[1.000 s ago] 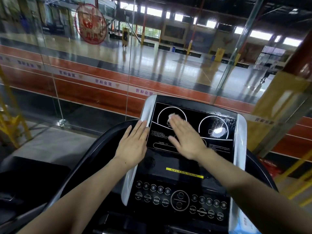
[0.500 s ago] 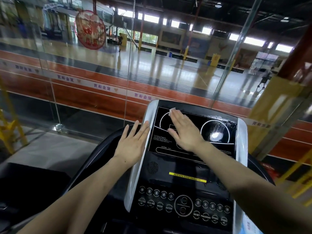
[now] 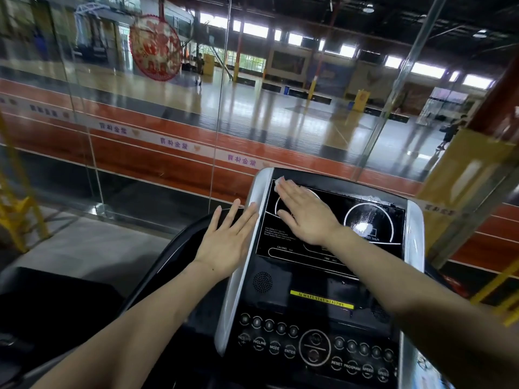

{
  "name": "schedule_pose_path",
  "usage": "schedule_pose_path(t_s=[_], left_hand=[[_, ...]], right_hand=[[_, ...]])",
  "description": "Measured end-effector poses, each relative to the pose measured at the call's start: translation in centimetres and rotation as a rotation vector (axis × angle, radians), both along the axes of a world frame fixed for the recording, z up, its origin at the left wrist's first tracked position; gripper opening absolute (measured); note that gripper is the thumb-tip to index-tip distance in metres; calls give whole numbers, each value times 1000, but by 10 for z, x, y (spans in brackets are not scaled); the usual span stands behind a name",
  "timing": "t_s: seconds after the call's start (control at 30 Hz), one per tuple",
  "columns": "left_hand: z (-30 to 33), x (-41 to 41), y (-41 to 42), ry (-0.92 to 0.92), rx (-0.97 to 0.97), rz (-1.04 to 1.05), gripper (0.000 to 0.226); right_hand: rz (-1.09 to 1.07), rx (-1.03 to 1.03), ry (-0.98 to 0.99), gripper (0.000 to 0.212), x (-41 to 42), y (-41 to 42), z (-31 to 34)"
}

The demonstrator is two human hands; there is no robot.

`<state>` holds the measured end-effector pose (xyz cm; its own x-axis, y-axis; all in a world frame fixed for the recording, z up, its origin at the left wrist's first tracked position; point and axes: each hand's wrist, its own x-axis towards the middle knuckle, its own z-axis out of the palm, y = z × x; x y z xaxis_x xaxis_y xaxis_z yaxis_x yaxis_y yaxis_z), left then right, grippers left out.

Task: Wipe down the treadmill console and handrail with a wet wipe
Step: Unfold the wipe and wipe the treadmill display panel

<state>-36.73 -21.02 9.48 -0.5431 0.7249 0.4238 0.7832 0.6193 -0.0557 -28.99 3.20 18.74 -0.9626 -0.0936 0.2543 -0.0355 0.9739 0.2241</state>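
The treadmill console (image 3: 331, 279) is black with silver side strips, a display panel on top and round buttons below. My right hand (image 3: 304, 213) lies flat on the display's upper left part, pressing a white wet wipe (image 3: 278, 182) whose corner shows past the fingertips. Wet streaks shine on the right dial (image 3: 365, 224). My left hand (image 3: 226, 242) rests flat, fingers spread, against the console's left silver strip (image 3: 238, 265). The black handrail (image 3: 165, 259) curves out to the left beneath that hand.
A glass wall (image 3: 157, 153) stands just beyond the console, with a sports hall behind it. A yellow frame (image 3: 16, 211) is at the far left. A light packet (image 3: 429, 374) shows at the console's lower right edge.
My right hand has slid the wipe up and to the left across the display, toward its top left corner. My left hand has stayed on the left strip.
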Motion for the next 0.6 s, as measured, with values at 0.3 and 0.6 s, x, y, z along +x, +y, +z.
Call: schedule_pose_path(t_s=[0.3, 0.6], left_hand=[[-2, -3, -1, -10, 6, -8, 66], [1, 0, -1, -123, 39, -18, 64]], right_hand=[[145, 28, -82, 71, 41, -29, -56], [16, -17, -25, 77, -10, -9, 1]])
